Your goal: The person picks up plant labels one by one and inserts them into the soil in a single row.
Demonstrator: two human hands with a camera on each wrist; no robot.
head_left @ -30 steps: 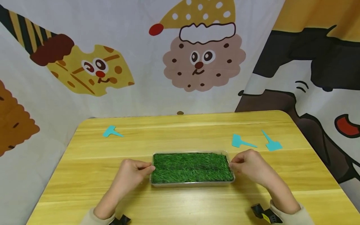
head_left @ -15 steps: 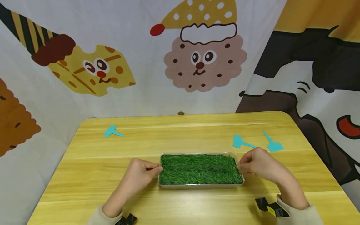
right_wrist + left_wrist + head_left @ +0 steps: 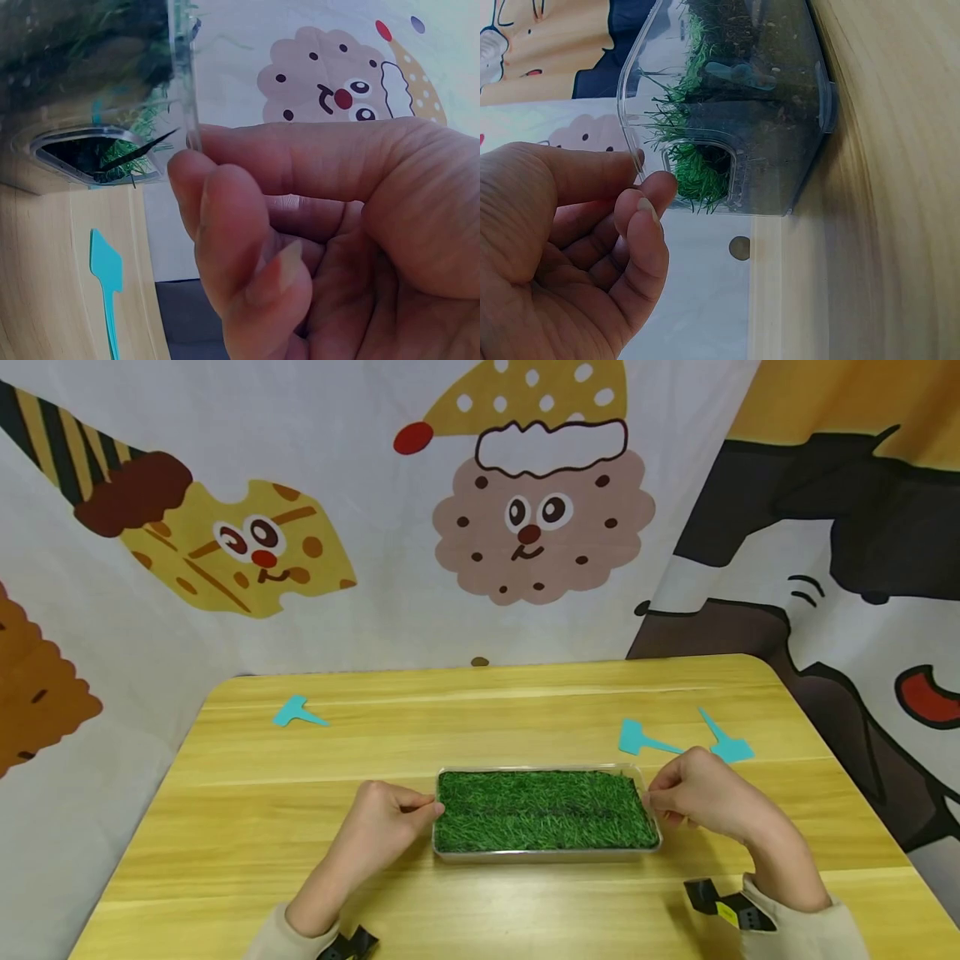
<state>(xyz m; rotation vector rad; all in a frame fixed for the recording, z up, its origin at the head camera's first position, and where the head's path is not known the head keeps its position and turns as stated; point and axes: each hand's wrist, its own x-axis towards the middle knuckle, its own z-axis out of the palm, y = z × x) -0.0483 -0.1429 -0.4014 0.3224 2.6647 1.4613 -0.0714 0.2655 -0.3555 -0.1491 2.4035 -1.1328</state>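
With L hand (image 3: 382, 820) & R hand (image 3: 699, 792) fingertips pinching opp. end rims, clear box (image 3: 547, 857) of grass (image 3: 540, 810) sits btwn them at table (image 3: 480, 718); prob. best: light, even grip, box level, since thin rims may flex.

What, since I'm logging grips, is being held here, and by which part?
The clear box of grass: the left hand pinches the rim at its left end, the right hand at its right end.

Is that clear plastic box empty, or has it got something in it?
Not empty: the head view shows green grass across nearly the whole box; what lies beneath is unclear.
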